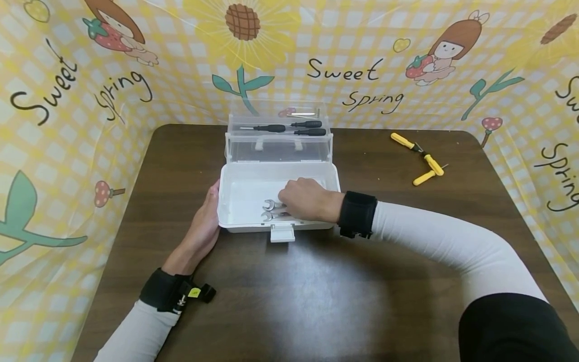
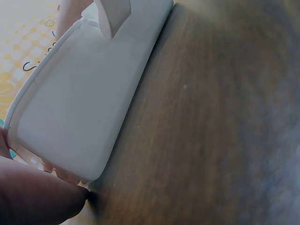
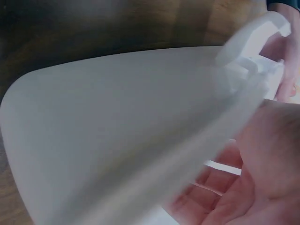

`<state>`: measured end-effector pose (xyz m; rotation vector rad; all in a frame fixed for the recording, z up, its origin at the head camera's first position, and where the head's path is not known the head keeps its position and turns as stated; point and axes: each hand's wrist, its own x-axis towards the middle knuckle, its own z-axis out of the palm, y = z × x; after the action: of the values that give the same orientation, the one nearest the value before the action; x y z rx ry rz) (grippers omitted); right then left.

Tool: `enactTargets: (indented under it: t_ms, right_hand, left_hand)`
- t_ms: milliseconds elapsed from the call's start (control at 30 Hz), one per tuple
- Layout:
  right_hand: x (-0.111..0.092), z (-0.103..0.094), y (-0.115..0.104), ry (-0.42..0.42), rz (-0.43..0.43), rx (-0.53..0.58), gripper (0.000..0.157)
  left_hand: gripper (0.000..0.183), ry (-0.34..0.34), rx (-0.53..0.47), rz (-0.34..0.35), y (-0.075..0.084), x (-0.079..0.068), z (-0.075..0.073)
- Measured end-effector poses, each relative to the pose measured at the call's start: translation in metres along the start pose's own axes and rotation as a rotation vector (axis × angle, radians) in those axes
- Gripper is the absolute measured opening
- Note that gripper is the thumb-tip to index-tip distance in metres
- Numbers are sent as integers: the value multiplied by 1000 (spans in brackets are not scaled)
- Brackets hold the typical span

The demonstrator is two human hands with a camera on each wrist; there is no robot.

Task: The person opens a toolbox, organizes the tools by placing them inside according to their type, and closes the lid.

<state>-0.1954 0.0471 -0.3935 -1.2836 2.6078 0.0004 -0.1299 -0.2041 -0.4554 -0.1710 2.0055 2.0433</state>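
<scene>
We rest our left hand [image 1: 204, 223] against the left end of a white box [image 1: 242, 193], its fingers extended rather than curled round it. The box stands near the back edge of the table [image 1: 217, 311], its clear lid [image 1: 278, 151] open and holding black screwdrivers [image 1: 270, 128]. Our right hand [image 1: 308, 198] reaches inside with bent fingers, over two wrenches [image 1: 270, 205] lying by the box's front wall; we cannot tell whether it grips them. Yellow screwdrivers [image 1: 424, 178] lie toward the table's back right corner.
</scene>
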Motion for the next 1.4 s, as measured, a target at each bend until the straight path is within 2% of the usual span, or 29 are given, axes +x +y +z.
enactTargets:
  t_ms: [133, 233, 467, 600, 833, 967, 1067, 1233, 1400]
  right_hand:
    - [-7, -12, 0, -13, 36, 55, 12]
    - [-14, -21, 1, 7, 36, 73, 14]
    - [-37, -44, 3, 36, 31, 50, 28]
    - [-55, -57, 5, 26, 40, 49, 29]
    - [-91, -78, 22, 145, 61, 36, 22]
    - [-108, -89, 41, 203, 130, -19, 17]
    - [-121, -97, 55, 221, 206, -41, 21]
    - [-138, -111, 79, 180, 355, -60, 38]
    - [-153, -117, 113, 125, 460, -47, 45]
  left_hand:
    - [70, -2, -5, -1, -1, 0, 1]
    - [69, -5, -5, 0, -1, 0, 1]
    - [70, -5, -10, 12, -1, -1, 0]
    - [69, -6, -8, 10, -1, -1, 0]
    - [70, -4, -6, 11, 0, -1, 0]
    - [69, -10, -5, 16, 0, -1, 0]
    - [69, -12, 3, 11, -1, -1, 1]
    - [72, -5, 6, -4, 0, 0, 0]
    - [73, -6, -2, -4, 0, 0, 0]
